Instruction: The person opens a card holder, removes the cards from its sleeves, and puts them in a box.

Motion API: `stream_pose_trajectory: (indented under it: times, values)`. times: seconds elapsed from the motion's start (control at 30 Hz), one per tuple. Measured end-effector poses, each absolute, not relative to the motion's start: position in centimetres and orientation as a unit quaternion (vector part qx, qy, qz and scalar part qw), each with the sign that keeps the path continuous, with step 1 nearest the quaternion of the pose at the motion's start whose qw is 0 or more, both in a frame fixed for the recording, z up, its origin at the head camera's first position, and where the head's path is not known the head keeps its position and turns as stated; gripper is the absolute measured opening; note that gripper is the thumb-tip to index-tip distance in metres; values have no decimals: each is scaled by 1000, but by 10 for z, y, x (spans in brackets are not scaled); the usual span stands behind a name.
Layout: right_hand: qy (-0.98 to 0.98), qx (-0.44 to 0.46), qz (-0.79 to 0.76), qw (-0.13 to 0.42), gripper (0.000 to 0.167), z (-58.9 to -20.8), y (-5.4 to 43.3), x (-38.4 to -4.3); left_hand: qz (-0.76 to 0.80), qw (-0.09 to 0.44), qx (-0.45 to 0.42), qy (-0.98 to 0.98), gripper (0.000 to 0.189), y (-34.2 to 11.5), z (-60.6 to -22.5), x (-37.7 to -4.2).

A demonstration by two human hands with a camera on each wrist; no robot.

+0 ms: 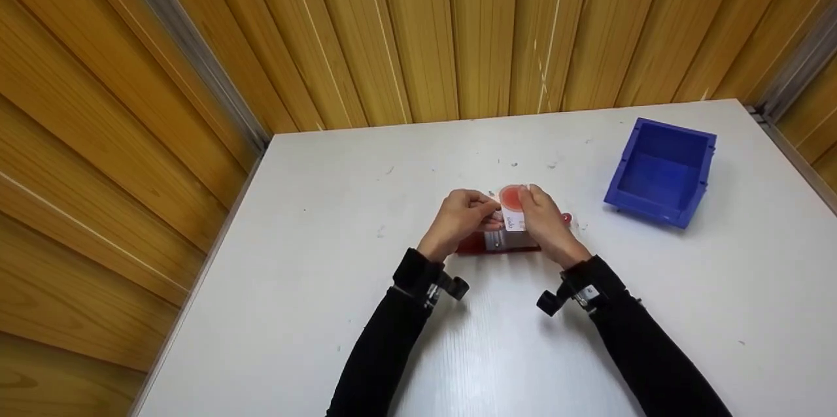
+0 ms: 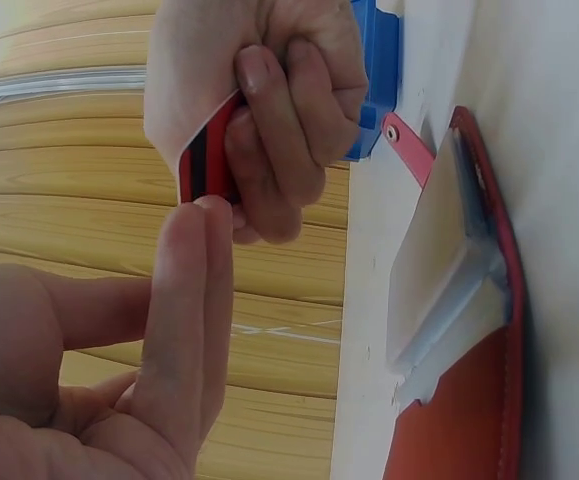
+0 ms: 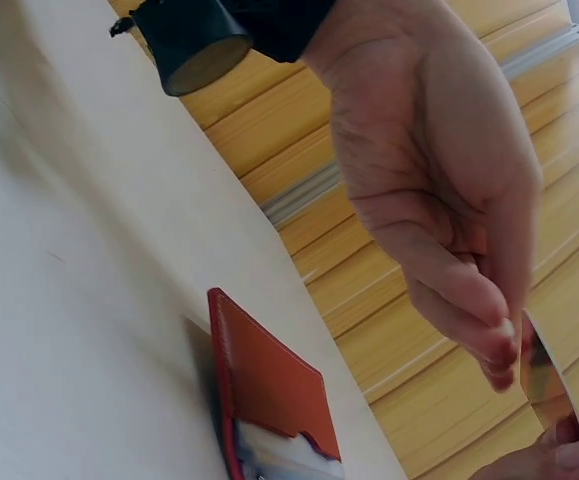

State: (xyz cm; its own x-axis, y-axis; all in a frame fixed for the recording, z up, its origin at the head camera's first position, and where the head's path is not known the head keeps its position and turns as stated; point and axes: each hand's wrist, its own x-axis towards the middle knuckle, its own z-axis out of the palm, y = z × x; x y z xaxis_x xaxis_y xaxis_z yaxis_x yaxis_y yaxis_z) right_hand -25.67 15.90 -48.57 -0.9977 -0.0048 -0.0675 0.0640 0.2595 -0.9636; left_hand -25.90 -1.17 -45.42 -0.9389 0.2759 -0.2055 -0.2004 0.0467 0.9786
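Observation:
My right hand (image 1: 545, 221) pinches a white card (image 1: 514, 221) with a large red circle, thumb on its printed face. In the left wrist view the card's red back (image 2: 191, 175) has a black stripe, and the right hand's fingers (image 2: 279, 130) curl behind it. My left hand (image 1: 461, 217) is at the card's other edge; its straight fingertips (image 2: 184, 225) touch that edge. Beneath both hands an unfolded red leather card wallet (image 1: 472, 244) lies on the table, orange-brown inside. It has a stack of clear plastic sleeves (image 2: 431, 265) and a snap strap (image 2: 409, 148).
A blue plastic bin (image 1: 660, 175) stands at the back right of the white table (image 1: 314, 227). Yellow wood-look panels (image 1: 418, 31) rise behind the table and along its left side. Both wrists wear black straps with small cameras (image 1: 549, 302).

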Motion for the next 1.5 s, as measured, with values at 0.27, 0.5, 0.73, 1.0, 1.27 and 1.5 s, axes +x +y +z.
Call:
stream_pose_trajectory:
  times: [0.27, 0.5, 0.73, 1.0, 1.27, 1.5]
  values:
    - [744, 44, -664, 63, 31, -475, 180, -260, 649, 157, 52, 742, 12, -11, -459, -260]
    - [744, 48, -665, 38, 31, -464, 195, -262, 543, 93, 86, 830, 10, -17, -461, -262]
    - [734, 35, -677, 23, 33, -458, 207, -263, 294, 35, 165, 941, 49, -26, -462, -262]
    - [748, 66, -661, 16, 34, -446, 230, -264, 145, 54, 197, 968, 74, -37, -465, -260]
    - [755, 118, -645, -11, 38, -435, 266, -263, 128, 80, 213, 965, 73, -40, -471, -262]
    - [718, 156, -678, -25, 38, -426, 300, -263, 124, 81, 223, 964, 72, -40, -474, -263]
